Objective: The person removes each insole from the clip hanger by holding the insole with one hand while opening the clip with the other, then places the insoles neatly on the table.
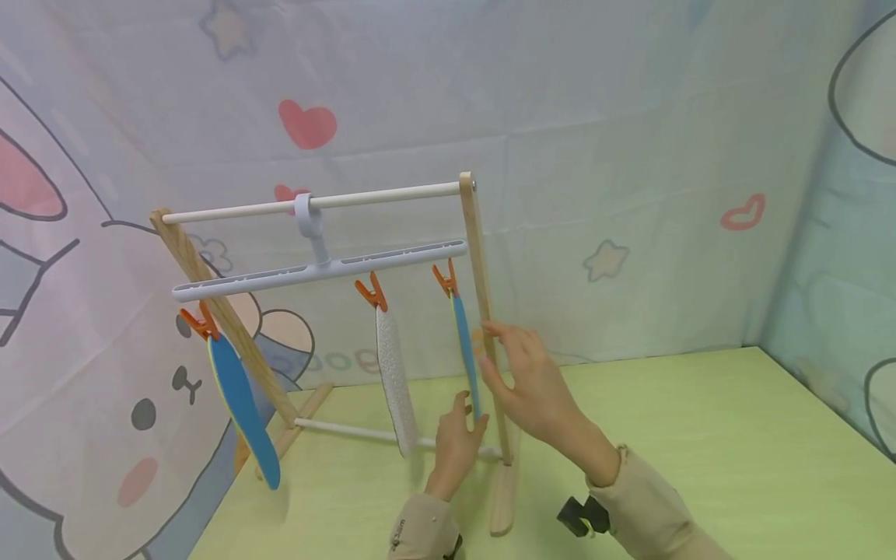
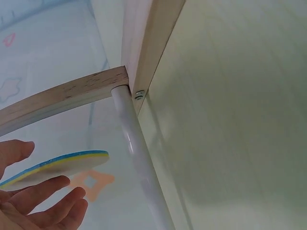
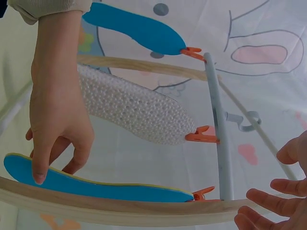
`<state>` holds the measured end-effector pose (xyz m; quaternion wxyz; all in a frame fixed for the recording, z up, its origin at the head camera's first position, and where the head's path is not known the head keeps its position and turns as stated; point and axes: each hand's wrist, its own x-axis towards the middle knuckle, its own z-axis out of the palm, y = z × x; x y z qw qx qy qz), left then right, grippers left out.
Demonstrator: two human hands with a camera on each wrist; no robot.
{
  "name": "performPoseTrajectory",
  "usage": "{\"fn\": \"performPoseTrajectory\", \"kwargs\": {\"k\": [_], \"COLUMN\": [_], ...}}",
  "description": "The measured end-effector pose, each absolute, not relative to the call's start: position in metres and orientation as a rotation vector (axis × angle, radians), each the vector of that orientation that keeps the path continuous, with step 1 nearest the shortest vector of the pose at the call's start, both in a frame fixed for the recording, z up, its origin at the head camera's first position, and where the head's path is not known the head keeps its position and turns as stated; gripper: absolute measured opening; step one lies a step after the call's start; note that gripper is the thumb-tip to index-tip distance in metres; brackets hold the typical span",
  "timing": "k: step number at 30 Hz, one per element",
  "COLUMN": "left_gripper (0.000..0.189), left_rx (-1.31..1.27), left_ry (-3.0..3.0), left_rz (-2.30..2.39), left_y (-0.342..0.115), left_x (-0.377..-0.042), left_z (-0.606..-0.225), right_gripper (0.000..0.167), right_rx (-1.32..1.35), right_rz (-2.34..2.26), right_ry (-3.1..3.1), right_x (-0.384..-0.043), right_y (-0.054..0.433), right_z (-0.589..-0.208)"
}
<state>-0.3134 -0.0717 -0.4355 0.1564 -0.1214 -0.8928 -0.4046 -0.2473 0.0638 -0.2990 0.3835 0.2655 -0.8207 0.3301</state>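
An insole with a blue face (image 1: 465, 350) hangs by an orange clip (image 1: 446, 278) from the right end of a pale grey hanger (image 1: 336, 268). My left hand (image 1: 456, 447) is at its lower end, thumb on the blue side and fingers on the other. In the left wrist view, a gap shows between the thumb and the insole (image 2: 62, 163). My right hand (image 1: 535, 381) is raised beside the right wooden post (image 1: 483, 288), fingers spread and holding nothing. A white bumpy insole (image 1: 394, 373) and another blue insole (image 1: 241, 404) hang farther left, each from an orange clip.
The hanger hooks over the white top rod (image 1: 392, 194) of a wooden stand. A lower white rod (image 1: 350, 430) joins its legs, and a wooden foot (image 1: 502, 505) rests on the yellow-green table (image 1: 665, 451). A printed curtain (image 1: 560, 155) stands behind.
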Motion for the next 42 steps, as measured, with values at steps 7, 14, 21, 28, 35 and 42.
{"fn": "performPoseTrajectory", "kwargs": {"k": [7,14,21,28,35,42], "left_gripper": [0.049,0.048,0.047,0.044,0.039,0.036], "left_rx": [-0.318,-0.286,-0.301,-0.238,-0.208,-0.227], "left_ry": [-2.565,-2.567,-2.540,-2.515,-2.475,-2.444], "left_rz": [-1.185,-1.186,-1.189,-1.124,-1.099,-1.099], "left_y": [-0.0712,-0.0708,-0.0683,-0.0646,-0.0630,-0.0636], "left_x": [-0.3138,-0.3151,-0.3182,-0.3190,-0.3178,-0.3193], "left_z": [-0.4356,-0.4360,-0.4393,-0.4396,-0.4381,-0.4398], "right_gripper": [0.037,0.037,0.037,0.037,0.036,0.037], "right_rx": [0.674,0.662,0.656,0.661,0.674,0.687], "right_rz": [0.846,0.840,0.841,0.853,0.861,0.860], "right_ry": [-2.109,-2.114,-2.118,-2.110,-2.112,-2.113], "right_x": [-0.2464,-0.2474,-0.2476,-0.2484,-0.2494,-0.2504], "right_y": [0.0617,0.0611,0.0614,0.0610,0.0581,0.0562], "right_z": [-0.2956,-0.2932,-0.2914,-0.2914,-0.2920,-0.2916]}}
